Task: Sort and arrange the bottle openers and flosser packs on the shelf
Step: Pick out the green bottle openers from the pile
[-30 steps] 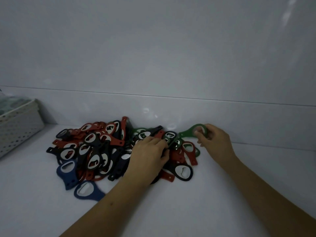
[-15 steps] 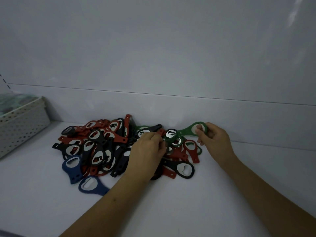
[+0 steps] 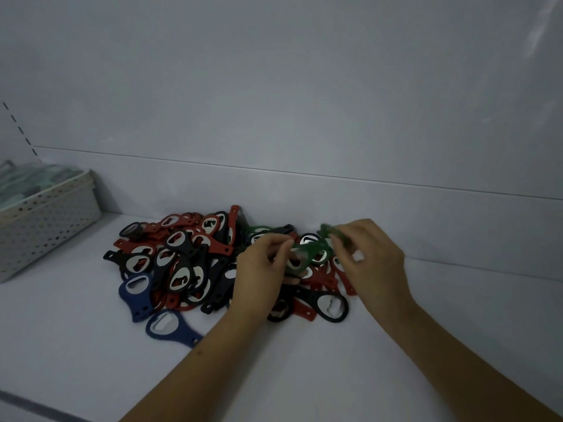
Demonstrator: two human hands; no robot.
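Since a moment ago the right hand (image 3: pixel 370 263) has carried its green plastic bottle opener (image 3: pixel 327 232) inward to the left hand (image 3: pixel 262 266), which pinches another green opener (image 3: pixel 304 252) above the mixed pile (image 3: pixel 182 263) on the white shelf (image 3: pixel 457 315), suggesting colour sorting is underway.

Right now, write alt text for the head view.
Both hands, left hand and right hand, pinch blurred green bottle openers above a mixed pile of bottle openers on a white shelf; a perforated basket stands far left.
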